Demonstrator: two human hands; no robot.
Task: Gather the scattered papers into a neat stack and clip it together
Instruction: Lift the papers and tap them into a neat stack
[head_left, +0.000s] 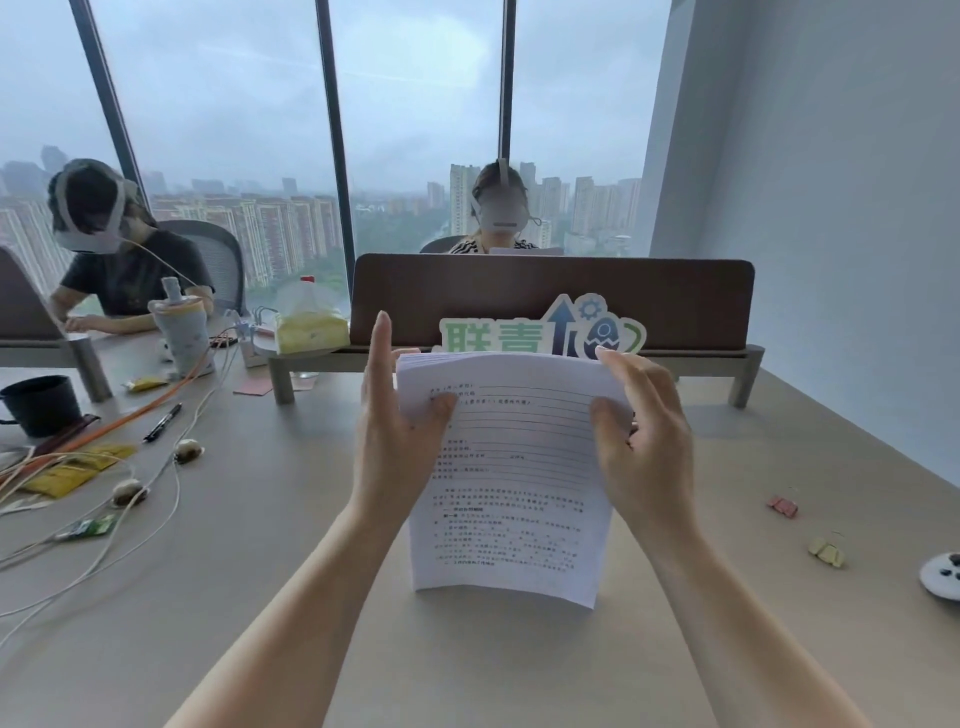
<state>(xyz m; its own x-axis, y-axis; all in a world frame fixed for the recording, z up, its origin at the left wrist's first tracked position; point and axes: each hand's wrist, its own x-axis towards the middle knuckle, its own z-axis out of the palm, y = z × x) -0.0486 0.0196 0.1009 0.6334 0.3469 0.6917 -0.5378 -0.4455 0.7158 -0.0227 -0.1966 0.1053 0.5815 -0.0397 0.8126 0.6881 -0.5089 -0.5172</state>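
Note:
A stack of printed white papers (511, 488) stands on its lower edge on the grey desk (260, 597), tilted toward me. My left hand (397, 431) grips the stack's upper left side, thumb on the front sheet and fingers behind. On the upper right side, my right hand (644, 441) holds it the same way. A pink binder clip (783, 506) and a yellow binder clip (827, 552) lie on the desk to the right, apart from both hands.
A brown divider (675, 301) with a green-lettered sign (540, 332) stands behind the stack. Cables (130, 525), a black pen (162, 422), yellow packets, a black cup (41, 405) and a tissue pack (310, 325) crowd the left. A white controller (941, 574) sits at the right edge. Two people sit beyond.

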